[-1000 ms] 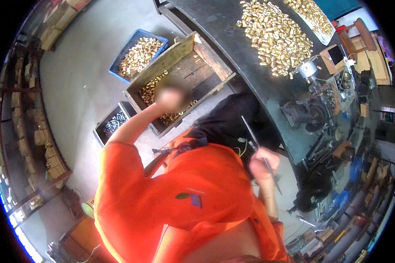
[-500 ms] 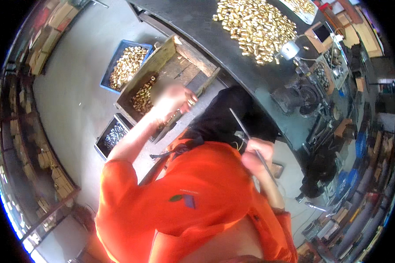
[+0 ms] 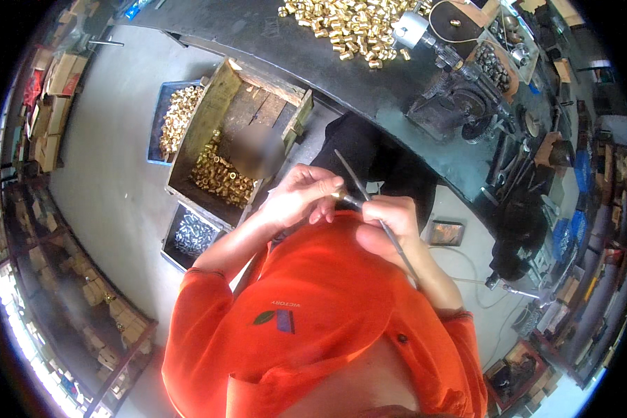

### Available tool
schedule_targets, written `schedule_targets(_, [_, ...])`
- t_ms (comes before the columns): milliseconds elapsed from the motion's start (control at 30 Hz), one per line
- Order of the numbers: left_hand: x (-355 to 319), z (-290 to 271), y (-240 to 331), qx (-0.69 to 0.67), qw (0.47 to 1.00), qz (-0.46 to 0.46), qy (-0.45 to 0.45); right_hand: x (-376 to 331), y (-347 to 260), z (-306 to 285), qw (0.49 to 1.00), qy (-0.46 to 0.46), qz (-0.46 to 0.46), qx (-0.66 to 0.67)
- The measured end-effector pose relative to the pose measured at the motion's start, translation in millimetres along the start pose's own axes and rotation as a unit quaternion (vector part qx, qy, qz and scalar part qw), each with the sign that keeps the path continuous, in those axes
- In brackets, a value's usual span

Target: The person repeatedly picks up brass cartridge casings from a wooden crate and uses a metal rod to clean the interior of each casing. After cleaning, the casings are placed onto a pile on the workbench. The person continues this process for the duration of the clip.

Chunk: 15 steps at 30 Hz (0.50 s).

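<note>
In front of my waist, my left hand (image 3: 305, 195) pinches a small brass fitting (image 3: 338, 195), its fingers closed around it. My right hand (image 3: 391, 217) is closed on a long thin metal rod (image 3: 354, 175) that slants up and to the left past the knuckles. A short dark cylindrical piece (image 3: 353, 203) also projects from the right hand, with its end against the brass fitting. To the left stands a wooden crate (image 3: 196, 111) with many brass fittings (image 3: 219, 174) heaped in its near end.
Beside the crate are a blue bin (image 3: 155, 125) of brass pieces and a dark bin (image 3: 176, 259) of silvery parts. On the dark workbench (image 3: 258, 52) lie a brass heap (image 3: 359, 24) and a greasy machine (image 3: 460, 101). Shelves (image 3: 42, 258) line the left side.
My left hand has come from above the crate to my right hand, bringing the brass fitting to the dark piece. My right hand still grips the rod. The view has shifted too.
</note>
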<state>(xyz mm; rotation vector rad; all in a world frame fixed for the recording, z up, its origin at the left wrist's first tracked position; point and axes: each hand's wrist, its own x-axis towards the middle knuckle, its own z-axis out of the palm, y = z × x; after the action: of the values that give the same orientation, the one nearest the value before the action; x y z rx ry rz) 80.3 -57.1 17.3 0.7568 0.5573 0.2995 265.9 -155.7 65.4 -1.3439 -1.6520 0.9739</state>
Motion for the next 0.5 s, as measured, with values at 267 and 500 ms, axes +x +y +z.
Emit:
schedule_targets(267, [-0.2,10.5,13.4,0.137,0.987,0.079,-0.010,5.6,6.6,5.7,1.000,0.014,-0.003,-0.010])
schedule_targets(500, [7.4,9.7,10.4,0.107,0.991,0.057,-0.051,1.9,15.7,11.4,0.997,0.042,0.041,0.043])
